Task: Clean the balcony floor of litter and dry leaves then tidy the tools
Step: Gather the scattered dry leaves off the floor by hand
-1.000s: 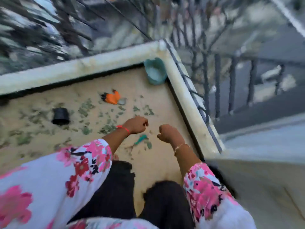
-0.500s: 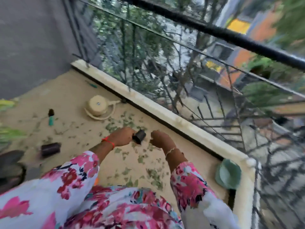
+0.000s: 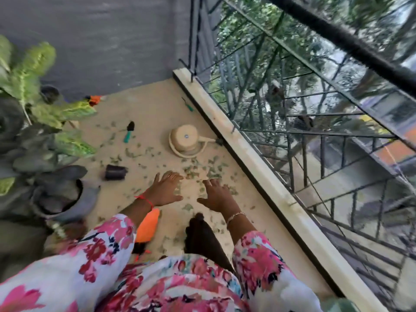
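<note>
Home balcony: metal railing (image 3: 292,122), potted plant (image 3: 33,86), leaf-strewn floor (image 3: 157,104).

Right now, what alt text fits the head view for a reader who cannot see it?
A person's open left hand and right hand spread over scattered leaves on the balcony floor, near an upturned beige pot and railing.

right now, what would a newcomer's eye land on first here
Two hands, left hand and right hand, spread open over scattered green leaf bits on the balcony floor, mid-frame. Just beyond them a cream upturned pot lies by the ledge, and a bright orange object sits beside the left forearm.
</note>
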The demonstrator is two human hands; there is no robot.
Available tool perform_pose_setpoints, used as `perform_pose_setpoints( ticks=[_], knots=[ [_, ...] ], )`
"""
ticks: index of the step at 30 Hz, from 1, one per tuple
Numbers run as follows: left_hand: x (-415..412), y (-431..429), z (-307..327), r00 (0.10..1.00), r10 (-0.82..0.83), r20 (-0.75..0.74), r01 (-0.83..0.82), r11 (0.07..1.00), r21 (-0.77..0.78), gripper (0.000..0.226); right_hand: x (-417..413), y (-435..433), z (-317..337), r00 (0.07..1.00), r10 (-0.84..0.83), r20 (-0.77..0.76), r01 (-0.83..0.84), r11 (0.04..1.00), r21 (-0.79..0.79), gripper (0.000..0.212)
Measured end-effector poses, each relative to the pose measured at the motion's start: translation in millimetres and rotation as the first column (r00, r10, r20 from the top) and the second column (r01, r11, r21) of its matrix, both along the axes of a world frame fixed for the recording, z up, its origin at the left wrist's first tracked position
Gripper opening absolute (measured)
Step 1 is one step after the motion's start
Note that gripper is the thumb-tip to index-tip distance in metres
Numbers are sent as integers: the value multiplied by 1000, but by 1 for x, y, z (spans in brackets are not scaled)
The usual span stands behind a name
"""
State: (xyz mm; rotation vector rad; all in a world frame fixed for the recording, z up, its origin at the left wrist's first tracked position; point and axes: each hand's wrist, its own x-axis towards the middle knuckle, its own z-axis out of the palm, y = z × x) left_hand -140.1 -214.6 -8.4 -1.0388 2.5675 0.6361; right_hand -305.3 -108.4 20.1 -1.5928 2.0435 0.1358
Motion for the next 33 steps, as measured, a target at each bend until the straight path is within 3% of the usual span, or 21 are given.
perform_pose_setpoints(
  ticks=[13,20,28,33],
  knots=[
    [-55,-173,11,961,271,53,-275,959,73,65,-98,-213,-9,986,141,92,-151,982,115,69],
    [-76,-251,17,915,402,27,-403,914,46,67,-110,-323,3,957,274,94,-275,961,2,65],
    [-81,-368,-1,914,389,113,-396,917,49,82,-115,-451,-18,943,312,117,-320,946,49,69],
    [-69,-480,-8,945,296,140,-307,950,65,81,-111,-551,-36,972,158,177,-173,982,77,67]
  ],
)
